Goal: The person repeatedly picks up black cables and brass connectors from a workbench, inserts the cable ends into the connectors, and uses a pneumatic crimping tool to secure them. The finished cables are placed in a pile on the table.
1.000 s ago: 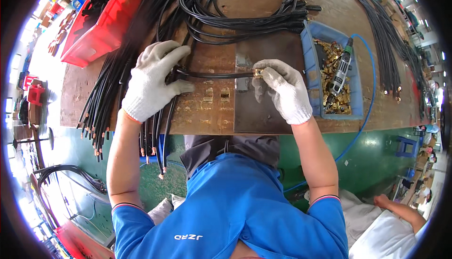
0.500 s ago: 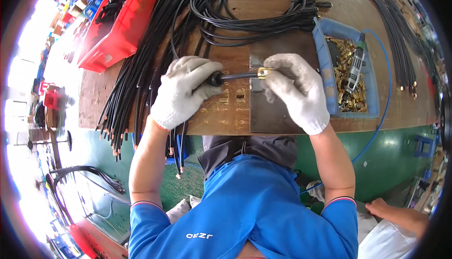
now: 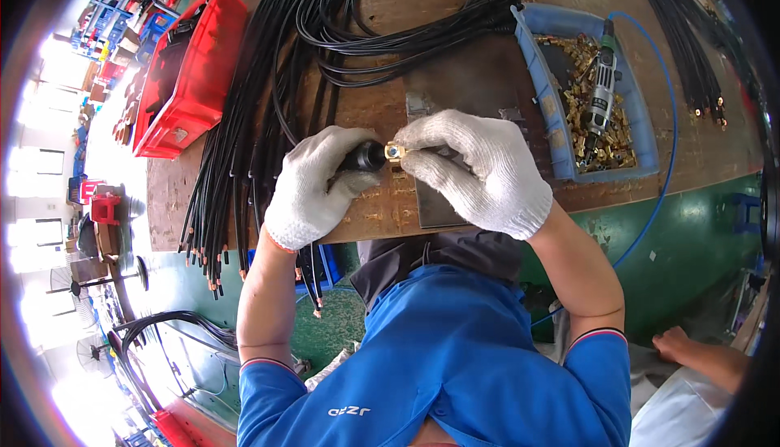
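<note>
R hand [image 3: 481, 172], white glove: thumb + forefinger tips pinched on small brass fitting [image 3: 395, 153], dark hole showing; other R fingers curled, partly hid., dark patch betw. them unclear. L hand [image 3: 315, 191], same glove type, closed round black sleeve [image 3: 363, 157], its end toward fitting; L fingertips mostly out of sight. Fitting right up at sleeve end, can't tell if joined. Both held well L of blue bin [image 3: 543, 89]. Dark plate [image 3: 443, 195] on table just L of bin, part covered by R hand. In bin: heap of brass bits [image 3: 624, 140], hand tool [image 3: 602, 93] lying on top, lower tip hard to pick out. Blue hose [image 3: 673, 122] from tool curves round R of bin, then passes behind R arm. Looped blk cables [image 3: 431, 45] off bin's far L corner, cut off at top. Long blk cables [image 3: 244, 130] well L of bin; red bin [image 3: 210, 81] farther L, dark contents, can't ID. More cables [image 3: 691, 49] R of bin, lost in dark rim. Co-worker's hand [image 3: 671, 341] nearer than bin, to its R, body cut off.
</note>
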A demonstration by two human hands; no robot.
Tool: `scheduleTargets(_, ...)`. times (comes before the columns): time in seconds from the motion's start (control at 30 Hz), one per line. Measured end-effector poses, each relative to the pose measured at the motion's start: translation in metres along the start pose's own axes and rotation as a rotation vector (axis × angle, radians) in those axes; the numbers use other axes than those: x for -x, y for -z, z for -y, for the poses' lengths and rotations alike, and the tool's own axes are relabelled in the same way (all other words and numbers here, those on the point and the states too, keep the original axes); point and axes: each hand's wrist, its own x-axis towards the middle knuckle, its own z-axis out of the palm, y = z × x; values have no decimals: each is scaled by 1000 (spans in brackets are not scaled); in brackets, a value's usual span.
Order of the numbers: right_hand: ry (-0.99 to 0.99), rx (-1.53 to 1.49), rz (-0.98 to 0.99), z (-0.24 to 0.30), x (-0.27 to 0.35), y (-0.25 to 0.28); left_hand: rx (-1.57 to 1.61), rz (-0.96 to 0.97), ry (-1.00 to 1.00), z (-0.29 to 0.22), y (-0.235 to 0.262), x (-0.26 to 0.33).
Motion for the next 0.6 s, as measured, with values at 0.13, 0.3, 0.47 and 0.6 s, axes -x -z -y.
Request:
scheduleTargets(0.13, -25, -8, 17, -2, 3, 0, -43, 10, -36, -7, -4, -5)
scheduleTargets(0.3, -55, 9, 50, -4, 4, 3, -129, 11, -50, -12, -7, -7)
scheduleTargets(0.47, -39, 99, 102, -6, 5, 8, -69, 51, -70, -10, -7, -8)
scheduleTargets(0.6, -15, 108, 100, -8, 4, 8, -82, 73, -62, -10, -7, -8)
